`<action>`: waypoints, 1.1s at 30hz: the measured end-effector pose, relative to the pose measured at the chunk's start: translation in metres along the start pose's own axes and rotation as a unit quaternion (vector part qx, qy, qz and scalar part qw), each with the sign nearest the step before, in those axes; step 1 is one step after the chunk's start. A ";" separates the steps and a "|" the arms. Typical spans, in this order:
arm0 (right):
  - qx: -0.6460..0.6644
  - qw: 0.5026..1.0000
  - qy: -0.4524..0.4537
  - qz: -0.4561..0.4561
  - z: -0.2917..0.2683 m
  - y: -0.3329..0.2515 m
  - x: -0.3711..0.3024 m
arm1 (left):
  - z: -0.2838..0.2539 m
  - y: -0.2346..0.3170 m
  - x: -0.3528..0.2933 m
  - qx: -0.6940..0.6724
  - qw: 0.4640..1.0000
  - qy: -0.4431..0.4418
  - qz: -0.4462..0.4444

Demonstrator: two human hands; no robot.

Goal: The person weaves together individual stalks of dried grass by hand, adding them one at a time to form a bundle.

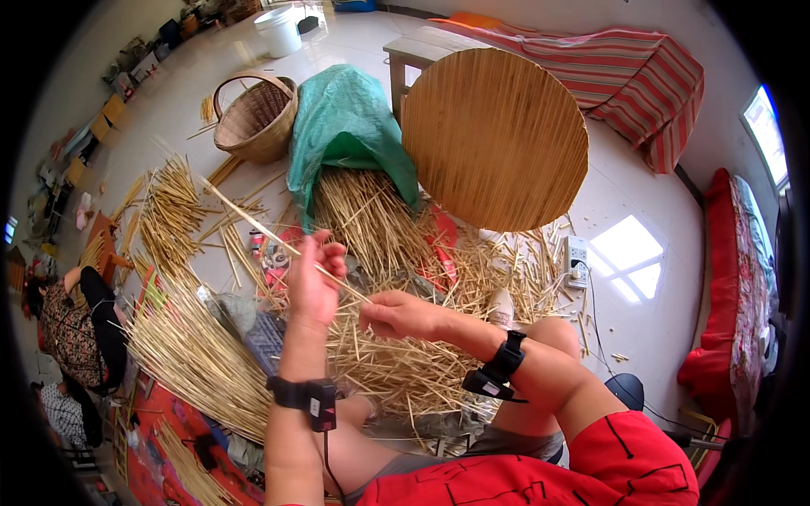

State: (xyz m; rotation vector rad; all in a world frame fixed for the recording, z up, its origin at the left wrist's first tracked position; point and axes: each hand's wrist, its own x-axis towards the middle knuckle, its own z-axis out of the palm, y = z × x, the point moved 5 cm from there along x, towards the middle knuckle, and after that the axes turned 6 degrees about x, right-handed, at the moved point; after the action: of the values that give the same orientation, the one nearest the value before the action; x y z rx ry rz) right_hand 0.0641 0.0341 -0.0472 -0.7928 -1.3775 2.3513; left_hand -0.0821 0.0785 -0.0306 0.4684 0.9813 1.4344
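A long pale straw stalk [245, 212] slants from the upper left down toward me. Its lower end is in the closed fingers of my right hand [395, 314]. My left hand [315, 282] is curled round the stalk further up, with the fingertips pointing away from me. Under both hands lies a loose heap of cut straw [405, 363]. To the left of my left forearm, a large bundle of long stalks [198, 354] is spread out. Beyond my hands, more straw [371, 215] spills from the mouth of a green woven sack [346, 110].
A wicker basket [253, 126] stands left of the sack. A round slatted board [498, 139] leans on a wooden bench [430, 42]. A power strip [576, 261] with a cable lies on the right. Another person [76, 329] sits at far left. A white bucket [278, 32] stands behind.
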 end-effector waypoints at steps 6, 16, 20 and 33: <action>-0.043 0.995 0.089 -0.025 -0.029 -0.005 -0.003 | 0.011 0.015 -0.002 -0.017 0.998 0.016 0.061; 0.206 0.952 0.222 0.029 -0.053 0.013 -0.002 | -0.064 0.063 0.009 -0.119 0.978 0.120 0.126; 0.298 0.935 0.192 -0.019 -0.050 0.009 0.005 | -0.045 0.043 0.009 -0.083 0.983 0.118 0.116; 0.220 0.956 0.193 -0.037 -0.048 0.002 0.012 | -0.021 0.039 0.000 -0.043 0.980 0.112 0.159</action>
State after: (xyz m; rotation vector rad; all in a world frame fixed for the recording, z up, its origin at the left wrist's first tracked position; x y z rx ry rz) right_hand 0.0838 0.0731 -0.0711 -0.9707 -0.6793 2.1705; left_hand -0.1221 0.0778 -0.0118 0.4197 1.0504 1.8418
